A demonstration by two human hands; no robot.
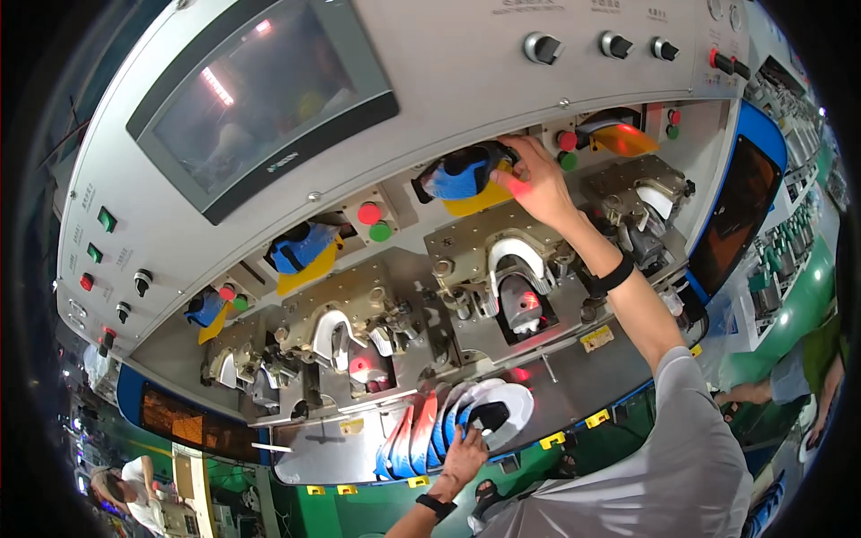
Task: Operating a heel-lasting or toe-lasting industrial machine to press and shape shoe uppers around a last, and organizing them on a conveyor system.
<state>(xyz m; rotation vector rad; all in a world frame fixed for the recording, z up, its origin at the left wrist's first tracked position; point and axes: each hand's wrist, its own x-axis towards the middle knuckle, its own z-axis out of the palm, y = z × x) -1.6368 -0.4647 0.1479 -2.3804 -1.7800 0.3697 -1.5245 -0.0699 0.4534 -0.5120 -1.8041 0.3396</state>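
My right hand (pixel 541 184) reaches up to the machine, its fingers closed on the edge of a blue and black shoe upper (pixel 457 179) with a yellow part below, seated at an upper station. Down at the front ledge, my left hand (pixel 464 462) has its fingers curled on the nearest piece of a row of shoe uppers (pixel 426 435) in blue, red and white. Below my right hand is a mould station with a white curved pad (pixel 520 253) over a grey heel form (pixel 520 300). Another white pad (pixel 332 332) and red-lit form sit to its left.
More uppers sit at other stations: two blue and yellow ones (pixel 308 249) leftward, an orange one (pixel 623 139) rightward. Red and green buttons (pixel 369 213) stand between them. A panel with a screen (pixel 260 99) and knobs (pixel 543 48) overhangs. People are at both sides.
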